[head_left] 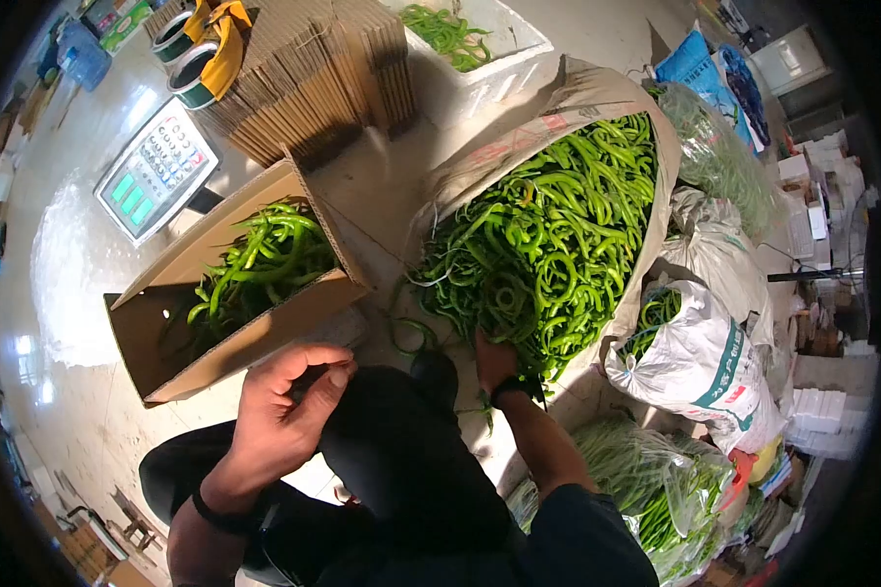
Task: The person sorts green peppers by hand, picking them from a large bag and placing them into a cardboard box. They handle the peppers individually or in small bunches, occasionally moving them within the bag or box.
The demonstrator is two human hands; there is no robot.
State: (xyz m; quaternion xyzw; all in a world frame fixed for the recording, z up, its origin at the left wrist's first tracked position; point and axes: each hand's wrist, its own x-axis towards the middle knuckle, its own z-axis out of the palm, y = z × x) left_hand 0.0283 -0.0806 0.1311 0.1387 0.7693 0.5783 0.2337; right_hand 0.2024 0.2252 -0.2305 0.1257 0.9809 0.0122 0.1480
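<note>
My left hand (289, 406) is raised over my left knee, beside the near side of an open cardboard box (250, 350). Its fingers are curled, with thumb and forefinger pressed together, and nothing shows between them. Long green chili peppers (269, 249) lie in a pile towards the far end of that box. My right hand (496, 360) reaches down at the near edge of a large open woven sack (668, 147) heaped with green chili peppers (582, 220). Shadow and peppers hide its fingers, so their grip does not show.
Beyond the box stand a digital scale (157, 171), stacked flat cardboard (308, 93) and tape dispensers (196, 73). A white foam box (519, 44) holds a few peppers. A tied white sack (700, 357) and a clear bag of greens (671, 489) lie at right.
</note>
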